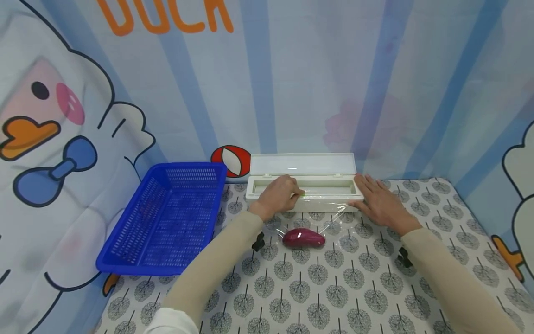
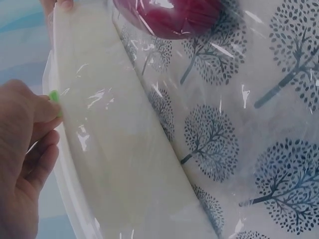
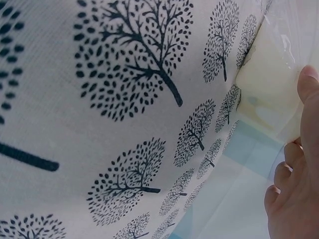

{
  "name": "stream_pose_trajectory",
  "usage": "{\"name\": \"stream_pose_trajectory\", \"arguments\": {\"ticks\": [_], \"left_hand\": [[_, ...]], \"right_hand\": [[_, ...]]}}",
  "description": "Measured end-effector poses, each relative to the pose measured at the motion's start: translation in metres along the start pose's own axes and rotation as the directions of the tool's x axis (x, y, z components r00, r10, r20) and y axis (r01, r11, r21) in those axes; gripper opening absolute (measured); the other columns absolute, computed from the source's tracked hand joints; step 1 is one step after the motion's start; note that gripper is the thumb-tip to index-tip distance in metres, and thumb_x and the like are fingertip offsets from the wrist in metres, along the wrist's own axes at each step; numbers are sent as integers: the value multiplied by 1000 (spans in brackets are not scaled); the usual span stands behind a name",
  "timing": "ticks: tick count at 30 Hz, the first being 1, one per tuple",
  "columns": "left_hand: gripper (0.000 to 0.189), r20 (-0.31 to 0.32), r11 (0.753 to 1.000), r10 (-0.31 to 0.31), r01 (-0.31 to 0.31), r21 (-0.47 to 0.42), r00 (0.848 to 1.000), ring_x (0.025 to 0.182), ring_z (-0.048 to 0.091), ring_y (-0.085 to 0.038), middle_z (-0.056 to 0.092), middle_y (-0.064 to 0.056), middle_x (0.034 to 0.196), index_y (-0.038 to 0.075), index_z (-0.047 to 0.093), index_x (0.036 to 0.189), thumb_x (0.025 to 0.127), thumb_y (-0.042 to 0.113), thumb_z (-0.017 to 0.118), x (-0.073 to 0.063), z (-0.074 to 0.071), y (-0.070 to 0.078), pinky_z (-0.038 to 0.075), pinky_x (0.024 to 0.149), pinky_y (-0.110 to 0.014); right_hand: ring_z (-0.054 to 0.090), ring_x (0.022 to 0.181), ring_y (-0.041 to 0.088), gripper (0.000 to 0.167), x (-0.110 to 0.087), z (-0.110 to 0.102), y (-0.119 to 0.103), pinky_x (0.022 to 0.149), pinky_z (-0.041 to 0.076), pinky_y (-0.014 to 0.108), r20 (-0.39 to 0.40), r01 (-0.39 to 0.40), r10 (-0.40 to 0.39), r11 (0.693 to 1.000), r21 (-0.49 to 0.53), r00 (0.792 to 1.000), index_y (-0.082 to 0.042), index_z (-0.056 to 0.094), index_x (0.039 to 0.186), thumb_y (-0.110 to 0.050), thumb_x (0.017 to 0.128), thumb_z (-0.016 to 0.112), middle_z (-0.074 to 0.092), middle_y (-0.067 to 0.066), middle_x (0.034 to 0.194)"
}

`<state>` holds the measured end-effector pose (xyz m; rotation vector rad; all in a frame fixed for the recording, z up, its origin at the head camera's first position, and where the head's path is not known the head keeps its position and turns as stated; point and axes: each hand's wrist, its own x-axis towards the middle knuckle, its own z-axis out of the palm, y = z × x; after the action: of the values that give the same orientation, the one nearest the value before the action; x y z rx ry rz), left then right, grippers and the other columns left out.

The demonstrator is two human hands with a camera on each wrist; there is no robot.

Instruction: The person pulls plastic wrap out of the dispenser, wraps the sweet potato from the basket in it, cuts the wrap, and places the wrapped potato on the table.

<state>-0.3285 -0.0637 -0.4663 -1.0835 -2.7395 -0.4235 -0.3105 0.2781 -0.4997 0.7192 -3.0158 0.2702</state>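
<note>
A white cling film dispenser with its lid raised stands at the back of the table. My left hand pinches a small green slider on the dispenser's front top edge. At the right end, my right hand presses the box with its fingers extended and its thumb at the front corner. Clear cling film stretches from the dispenser toward me, over a glossy purple-red, elongated vegetable. In the left wrist view that vegetable shows at the top, under the film.
A blue plastic basket stands to the left of the dispenser. The table has a white cloth with a grey tree print. Behind rises a blue striped curtain with cartoon ducks, close to the raised lid.
</note>
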Motion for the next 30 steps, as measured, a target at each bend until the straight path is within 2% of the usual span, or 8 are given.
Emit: {"name": "stream_pose_trajectory", "arguments": {"ticks": [12, 22, 30], "left_hand": [[22, 22, 1000, -26, 26, 1, 999, 90, 69, -17, 80, -3, 101, 13, 83, 117, 102, 6, 68, -9, -10, -6, 56, 77, -27], [22, 66, 997, -82, 81, 12, 994, 97, 71, -20, 80, -4, 107, 13, 82, 119, 102, 7, 69, -20, -18, -12, 56, 79, -29], [20, 62, 995, -96, 95, 24, 993, 98, 73, -22, 81, -5, 108, 14, 83, 118, 102, 10, 71, -31, -28, -23, 60, 81, -32]], "right_hand": [[16, 162, 49, 86, -1, 1, -1, 132, 11, 63, -20, 6, -6, 1000, 23, 1000, 2, 15, 169, -52, 112, 49, 15, 26, 176], [16, 162, 49, 87, 0, 3, -4, 132, 11, 63, -4, 0, 0, 1000, 25, 1000, 2, 13, 169, -53, 112, 48, 15, 26, 176], [15, 162, 49, 87, -1, 0, -1, 132, 12, 63, 3, -5, 5, 1000, 5, 1000, 2, 13, 169, -54, 112, 47, 15, 27, 176]]}}
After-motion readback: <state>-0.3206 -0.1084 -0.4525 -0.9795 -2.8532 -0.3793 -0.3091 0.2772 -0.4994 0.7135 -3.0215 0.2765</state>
